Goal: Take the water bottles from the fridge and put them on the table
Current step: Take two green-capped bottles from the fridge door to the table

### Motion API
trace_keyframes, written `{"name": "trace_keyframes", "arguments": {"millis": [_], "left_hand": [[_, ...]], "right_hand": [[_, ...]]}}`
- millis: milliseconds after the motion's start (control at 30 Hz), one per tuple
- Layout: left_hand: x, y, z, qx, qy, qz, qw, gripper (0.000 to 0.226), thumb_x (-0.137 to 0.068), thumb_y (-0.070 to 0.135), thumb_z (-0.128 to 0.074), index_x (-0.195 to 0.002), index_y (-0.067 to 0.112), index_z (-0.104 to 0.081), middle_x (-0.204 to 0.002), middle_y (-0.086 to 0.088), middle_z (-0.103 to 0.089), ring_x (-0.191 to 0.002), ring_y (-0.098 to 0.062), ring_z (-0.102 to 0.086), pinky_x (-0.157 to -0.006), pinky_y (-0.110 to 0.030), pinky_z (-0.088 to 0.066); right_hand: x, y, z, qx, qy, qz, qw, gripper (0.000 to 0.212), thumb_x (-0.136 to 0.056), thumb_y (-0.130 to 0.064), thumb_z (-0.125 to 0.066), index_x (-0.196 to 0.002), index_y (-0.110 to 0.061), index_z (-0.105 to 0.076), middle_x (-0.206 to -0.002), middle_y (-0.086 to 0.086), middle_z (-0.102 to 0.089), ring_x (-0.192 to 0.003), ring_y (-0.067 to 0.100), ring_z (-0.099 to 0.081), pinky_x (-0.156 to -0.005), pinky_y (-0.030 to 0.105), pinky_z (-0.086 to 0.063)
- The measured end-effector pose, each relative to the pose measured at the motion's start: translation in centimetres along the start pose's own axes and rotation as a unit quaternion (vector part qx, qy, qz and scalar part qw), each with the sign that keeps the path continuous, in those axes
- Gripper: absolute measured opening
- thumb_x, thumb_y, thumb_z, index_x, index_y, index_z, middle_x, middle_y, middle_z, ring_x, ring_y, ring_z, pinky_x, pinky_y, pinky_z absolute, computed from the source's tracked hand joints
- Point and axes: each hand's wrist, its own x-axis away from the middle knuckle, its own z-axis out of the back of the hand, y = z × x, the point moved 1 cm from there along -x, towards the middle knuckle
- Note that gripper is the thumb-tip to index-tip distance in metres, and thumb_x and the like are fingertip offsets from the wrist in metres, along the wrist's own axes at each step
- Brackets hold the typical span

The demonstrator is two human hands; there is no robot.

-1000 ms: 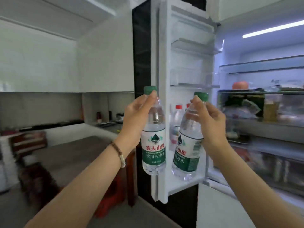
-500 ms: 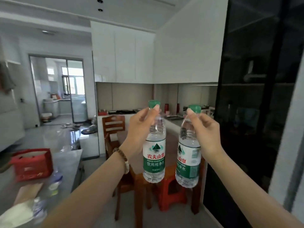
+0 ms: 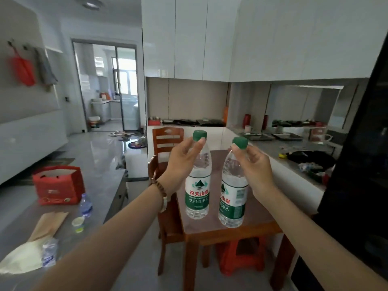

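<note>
I hold two clear water bottles with green caps and green-and-white labels, one in each hand, by their necks. My left hand [image 3: 182,162] grips the left bottle [image 3: 197,192]. My right hand [image 3: 255,168] grips the right bottle [image 3: 232,198], which tilts slightly. Both bottles hang in the air above the near end of a brown wooden table [image 3: 247,224]. The fridge's dark side [image 3: 361,164] fills the right edge of the view.
A wooden chair [image 3: 165,141] stands at the table's left and a red plastic stool [image 3: 241,256] under it. A grey counter [image 3: 100,185] on the left bears a red bag [image 3: 57,185], a small bottle [image 3: 85,204] and a cup. A white counter [image 3: 294,177] runs behind the table.
My view has swung left from the open fridge into the room. Both hands carried the bottles along and now hold them over the wooden table, which is closer.
</note>
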Motion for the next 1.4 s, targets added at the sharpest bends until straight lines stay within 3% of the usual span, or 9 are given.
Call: {"name": "trace_keyframes", "arguments": {"millis": [133, 233, 333, 567, 767, 1000, 1100, 1233, 1400], "left_hand": [[-6.7, -7.3, 0.2, -0.002, -0.024, 0.028, 0.999, 0.030, -0.092, 0.041, -0.048, -0.108, 0.021, -0.062, -0.103, 0.006, -0.068, -0.093, -0.003, -0.062, -0.078, -0.019, -0.049], [-11.6, -12.9, 0.4, -0.016, -0.046, 0.048, 0.998, 0.031, -0.090, 0.043, -0.051, -0.112, 0.025, -0.062, -0.109, 0.003, -0.067, -0.105, -0.012, -0.061, -0.090, -0.030, -0.047], [-15.7, -17.6, 0.4, -0.013, -0.052, 0.070, 0.996, 0.029, -0.090, 0.034, -0.055, -0.117, 0.024, -0.062, -0.106, 0.009, -0.067, -0.099, -0.003, -0.060, -0.081, -0.016, -0.047], [-21.9, -28.4, -0.9, -0.060, -0.042, 0.123, 0.990, 0.033, -0.094, 0.027, -0.051, -0.124, 0.014, -0.057, -0.111, 0.006, -0.062, -0.101, -0.004, -0.055, -0.085, -0.012, -0.042], [-24.6, -36.4, -1.5, -0.106, -0.016, 0.151, 0.983, 0.023, -0.093, 0.026, -0.053, -0.114, 0.020, -0.060, -0.105, 0.007, -0.064, -0.101, -0.008, -0.058, -0.089, -0.027, -0.044], [-26.3, -42.0, -2.7, -0.120, 0.013, 0.201, 0.972, 0.019, -0.093, 0.017, -0.053, -0.111, 0.015, -0.060, -0.095, 0.016, -0.061, -0.081, 0.021, -0.053, -0.074, -0.001, -0.039], [-26.6, -43.6, -3.0, -0.134, 0.021, 0.203, 0.970, 0.024, -0.093, 0.015, -0.052, -0.115, 0.010, -0.059, -0.099, 0.015, -0.058, -0.081, 0.029, -0.048, -0.074, 0.006, -0.034], [-27.0, -45.2, -3.2, -0.137, 0.027, 0.211, 0.968, 0.026, -0.092, 0.017, -0.055, -0.115, 0.008, -0.061, -0.099, 0.014, -0.060, -0.086, 0.022, -0.051, -0.078, 0.003, -0.035], [-26.9, -46.4, -3.3, -0.131, 0.022, 0.232, 0.964, 0.026, -0.090, 0.023, -0.058, -0.115, 0.015, -0.062, -0.103, 0.015, -0.062, -0.100, 0.001, -0.054, -0.084, -0.006, -0.038]], "right_hand": [[-5.9, 6.8, -2.0, -0.006, 0.003, -0.031, 0.999, 0.017, -0.082, -0.032, -0.066, -0.096, -0.023, -0.070, -0.094, -0.008, -0.071, -0.093, 0.011, -0.066, -0.094, 0.040, -0.051], [-10.1, 11.6, -3.7, -0.001, -0.007, -0.045, 0.999, 0.016, -0.082, -0.027, -0.067, -0.097, -0.021, -0.069, -0.090, -0.013, -0.070, -0.081, -0.006, -0.065, -0.086, 0.025, -0.051], [-14.0, 16.1, -5.2, 0.003, -0.028, -0.053, 0.998, 0.017, -0.082, -0.021, -0.068, -0.099, -0.018, -0.068, -0.090, -0.011, -0.069, -0.075, -0.010, -0.063, -0.073, 0.010, -0.049], [-22.1, 28.0, -7.5, 0.068, -0.084, -0.100, 0.989, 0.017, -0.079, -0.029, -0.071, -0.095, -0.029, -0.067, -0.091, -0.008, -0.069, -0.089, 0.011, -0.064, -0.082, 0.028, -0.049], [-26.8, 36.8, -8.8, 0.105, -0.164, -0.125, 0.973, 0.020, -0.080, -0.034, -0.069, -0.099, -0.027, -0.066, -0.093, -0.009, -0.070, -0.091, 0.013, -0.065, -0.079, 0.028, -0.051], [-29.4, 43.5, -9.7, 0.084, -0.214, -0.158, 0.960, 0.014, -0.081, -0.029, -0.070, -0.093, -0.024, -0.065, -0.091, -0.008, -0.068, -0.090, 0.010, -0.063, -0.080, 0.023, -0.048], [-29.4, 45.3, -9.9, 0.086, -0.224, -0.167, 0.956, 0.015, -0.080, -0.027, -0.071, -0.093, -0.024, -0.065, -0.086, -0.014, -0.067, -0.082, -0.002, -0.060, -0.071, 0.012, -0.046], [-29.3, 47.0, -10.2, 0.068, -0.223, -0.181, 0.955, 0.015, -0.079, -0.024, -0.072, -0.092, -0.027, -0.065, -0.085, -0.020, -0.065, -0.076, -0.015, -0.058, -0.068, 0.004, -0.044], [-29.2, 48.5, -10.5, 0.064, -0.218, -0.180, 0.957, 0.022, -0.077, -0.029, -0.073, -0.099, -0.026, -0.067, -0.095, -0.009, -0.070, -0.097, 0.012, -0.064, -0.086, 0.027, -0.050]]}}
